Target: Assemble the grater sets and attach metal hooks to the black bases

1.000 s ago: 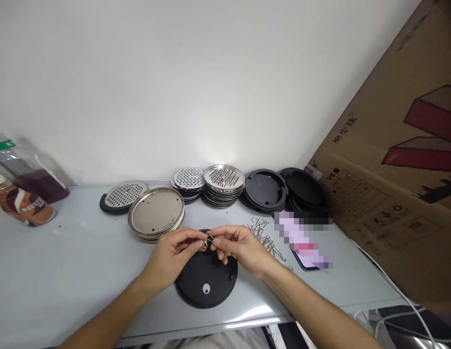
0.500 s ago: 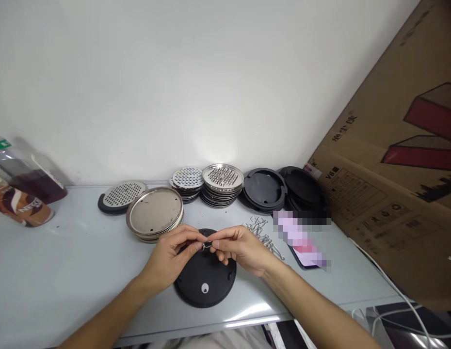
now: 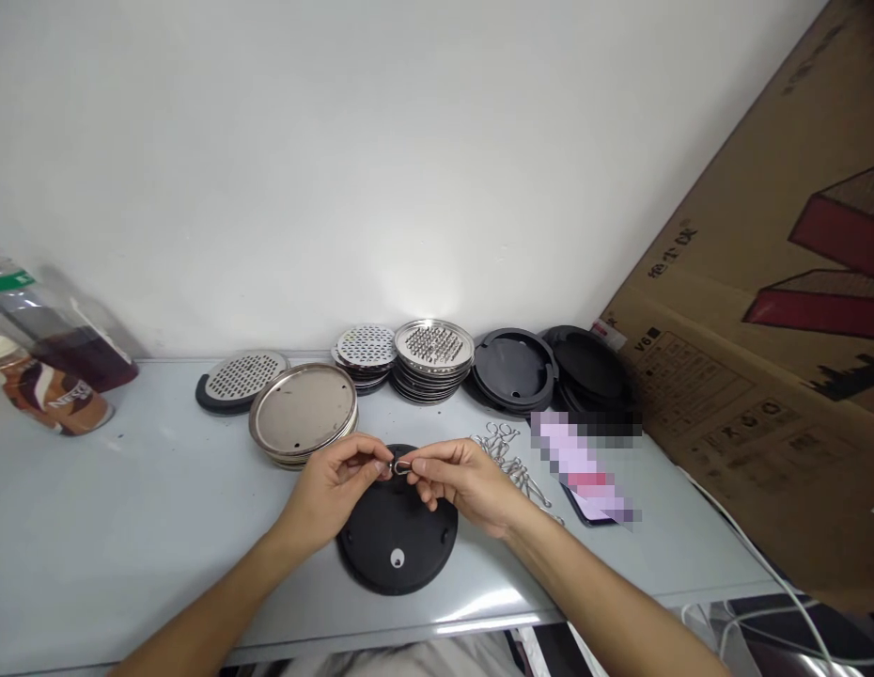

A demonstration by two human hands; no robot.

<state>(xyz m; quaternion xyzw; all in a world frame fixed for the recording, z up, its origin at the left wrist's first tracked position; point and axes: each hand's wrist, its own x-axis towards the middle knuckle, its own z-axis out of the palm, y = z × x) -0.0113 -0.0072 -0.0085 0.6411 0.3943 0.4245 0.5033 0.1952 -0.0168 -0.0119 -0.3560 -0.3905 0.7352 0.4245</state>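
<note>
A small bent metal wire clip (image 3: 403,465) is pinched in the thumb and index finger of my right hand (image 3: 461,481). My left hand (image 3: 335,484) has its thumb and index finger closed at the clip's left end, the tips meeting around it. Both hands hover over the far part of a round black disc (image 3: 401,541), which lies on the table and has a white spot near its front. Beside my right hand lies a loose heap of similar wire clips (image 3: 511,465), partly hidden by that hand.
Along the wall stand plain metal discs (image 3: 303,409), perforated plates (image 3: 366,345), grater plates (image 3: 435,346) and black rings (image 3: 514,367). A phone (image 3: 592,489) lies at right, before a big cardboard box (image 3: 747,376). Bottles (image 3: 63,395) stand at far left on the table (image 3: 162,527).
My left fingers have shifted slightly left along the wire clip, and its loop has turned a little. The view has moved slightly; the black disc stays in place.
</note>
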